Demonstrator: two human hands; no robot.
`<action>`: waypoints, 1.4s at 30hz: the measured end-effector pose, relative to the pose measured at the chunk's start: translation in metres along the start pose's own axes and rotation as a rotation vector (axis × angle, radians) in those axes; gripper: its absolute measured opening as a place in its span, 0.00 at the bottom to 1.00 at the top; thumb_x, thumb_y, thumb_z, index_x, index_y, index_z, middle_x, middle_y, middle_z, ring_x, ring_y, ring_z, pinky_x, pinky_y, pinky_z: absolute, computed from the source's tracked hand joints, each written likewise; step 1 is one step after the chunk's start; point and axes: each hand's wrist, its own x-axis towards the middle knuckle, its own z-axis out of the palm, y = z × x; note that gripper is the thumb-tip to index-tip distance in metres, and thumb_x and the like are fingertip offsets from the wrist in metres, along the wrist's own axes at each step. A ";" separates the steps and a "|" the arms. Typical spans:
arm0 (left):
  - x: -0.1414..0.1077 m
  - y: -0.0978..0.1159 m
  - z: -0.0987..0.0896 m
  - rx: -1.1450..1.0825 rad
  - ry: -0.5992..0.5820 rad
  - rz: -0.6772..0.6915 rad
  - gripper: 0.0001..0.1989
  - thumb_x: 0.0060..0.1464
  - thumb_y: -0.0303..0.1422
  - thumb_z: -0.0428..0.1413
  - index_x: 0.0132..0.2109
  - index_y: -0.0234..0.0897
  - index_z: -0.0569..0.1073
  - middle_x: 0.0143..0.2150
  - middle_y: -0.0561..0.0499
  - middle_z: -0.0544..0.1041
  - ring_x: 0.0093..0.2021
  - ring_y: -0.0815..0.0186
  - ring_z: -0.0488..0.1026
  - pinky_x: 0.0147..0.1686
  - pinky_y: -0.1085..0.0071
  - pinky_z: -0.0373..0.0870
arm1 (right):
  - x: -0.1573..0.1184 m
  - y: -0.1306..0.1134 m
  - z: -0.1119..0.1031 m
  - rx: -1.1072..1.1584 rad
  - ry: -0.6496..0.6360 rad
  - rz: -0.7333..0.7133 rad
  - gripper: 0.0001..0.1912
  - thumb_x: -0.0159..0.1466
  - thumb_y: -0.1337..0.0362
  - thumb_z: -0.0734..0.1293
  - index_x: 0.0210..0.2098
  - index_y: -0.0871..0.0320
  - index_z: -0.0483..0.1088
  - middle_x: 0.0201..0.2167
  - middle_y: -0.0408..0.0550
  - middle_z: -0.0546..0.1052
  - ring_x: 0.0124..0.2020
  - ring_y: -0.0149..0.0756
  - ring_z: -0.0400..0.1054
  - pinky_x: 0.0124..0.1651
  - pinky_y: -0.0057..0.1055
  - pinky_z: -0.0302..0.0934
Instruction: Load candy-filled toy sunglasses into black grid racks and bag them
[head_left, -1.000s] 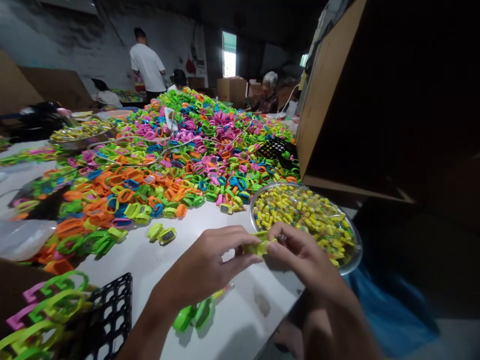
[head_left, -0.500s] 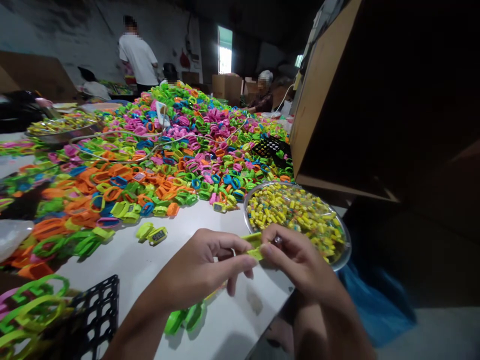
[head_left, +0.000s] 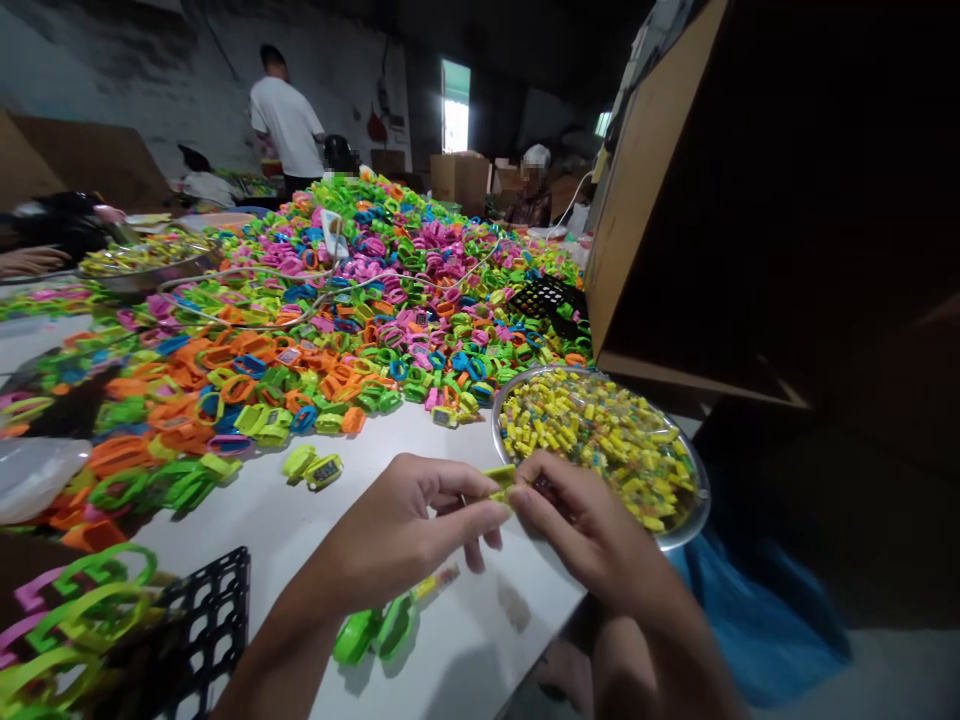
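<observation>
My left hand (head_left: 409,520) pinches one end of a yellow-green toy watch (head_left: 500,473) between thumb and fingers. At its other end the thumb and curled fingers of my right hand (head_left: 589,520) press on it; a small dark bit shows by those fingers, too hidden to name. Just beyond my right hand stands a round metal bowl (head_left: 703,500) full of small yellow wrapped pieces (head_left: 585,420). Two green watches (head_left: 379,632) lie on the white table (head_left: 457,660) below my left hand, and a pair of yellow-green watches (head_left: 322,468) rests beyond it.
A large heap of coloured toy watches (head_left: 420,260) covers the table's far side, with a white cable (head_left: 262,272) across it. A black lattice tray (head_left: 214,620) is at the near left. A big cardboard box (head_left: 645,190) rises at right. Several people, including one in white (head_left: 289,120), are behind.
My fingers have closed further over the watch, so less of it shows, and my right hand has shifted slightly left. The view has turned a little. A co-worker's hand has appeared at far left.
</observation>
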 end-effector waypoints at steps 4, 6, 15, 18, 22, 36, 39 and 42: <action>0.000 -0.001 -0.001 -0.042 -0.041 0.040 0.13 0.62 0.39 0.64 0.34 0.34 0.83 0.25 0.52 0.80 0.25 0.66 0.80 0.27 0.75 0.72 | -0.001 0.005 0.000 0.030 -0.025 0.012 0.16 0.81 0.56 0.66 0.36 0.55 0.68 0.27 0.36 0.68 0.28 0.29 0.59 0.31 0.28 0.51; -0.002 -0.001 0.000 -0.061 -0.057 0.064 0.12 0.63 0.38 0.64 0.34 0.34 0.83 0.24 0.53 0.78 0.24 0.66 0.79 0.28 0.74 0.74 | 0.000 0.007 0.000 0.087 -0.038 0.022 0.17 0.80 0.54 0.66 0.37 0.55 0.68 0.28 0.36 0.68 0.28 0.30 0.59 0.31 0.29 0.51; 0.008 -0.012 -0.008 -0.187 -0.060 0.128 0.12 0.62 0.39 0.68 0.37 0.34 0.83 0.31 0.51 0.82 0.26 0.69 0.80 0.30 0.76 0.75 | 0.009 0.027 0.003 0.339 0.190 0.130 0.25 0.63 0.48 0.84 0.35 0.54 0.68 0.27 0.35 0.62 0.27 0.31 0.54 0.29 0.28 0.49; 0.018 -0.021 -0.013 -0.244 0.043 0.150 0.15 0.61 0.42 0.70 0.36 0.34 0.81 0.25 0.53 0.79 0.22 0.73 0.73 0.25 0.79 0.70 | 0.007 0.029 -0.003 0.301 0.302 0.048 0.29 0.73 0.41 0.73 0.28 0.55 0.65 0.32 0.42 0.68 0.30 0.33 0.61 0.33 0.30 0.57; 0.021 -0.024 -0.015 -0.186 0.137 0.174 0.16 0.60 0.44 0.69 0.35 0.34 0.80 0.24 0.53 0.77 0.22 0.73 0.70 0.23 0.78 0.67 | 0.001 0.026 -0.011 0.304 0.471 0.018 0.31 0.77 0.33 0.63 0.33 0.54 0.71 0.32 0.44 0.69 0.31 0.36 0.64 0.31 0.29 0.61; 0.002 -0.001 0.001 0.382 0.326 0.723 0.04 0.67 0.26 0.61 0.42 0.37 0.81 0.38 0.52 0.84 0.38 0.68 0.81 0.43 0.74 0.75 | 0.002 0.009 0.014 0.150 0.419 -0.106 0.11 0.73 0.54 0.77 0.41 0.52 0.78 0.33 0.42 0.80 0.29 0.33 0.76 0.33 0.26 0.71; 0.004 -0.004 -0.002 0.419 0.325 0.746 0.04 0.67 0.25 0.61 0.43 0.37 0.81 0.39 0.51 0.84 0.40 0.67 0.82 0.44 0.74 0.76 | 0.001 0.012 0.011 -0.178 0.358 -0.254 0.07 0.79 0.57 0.70 0.45 0.51 0.77 0.37 0.42 0.79 0.35 0.34 0.76 0.40 0.27 0.69; 0.006 -0.006 -0.004 0.452 0.321 0.745 0.03 0.68 0.26 0.61 0.43 0.36 0.80 0.38 0.51 0.84 0.39 0.68 0.81 0.44 0.73 0.75 | 0.002 0.017 0.010 -0.370 0.308 -0.304 0.10 0.83 0.59 0.62 0.49 0.51 0.76 0.39 0.43 0.78 0.37 0.34 0.75 0.41 0.29 0.65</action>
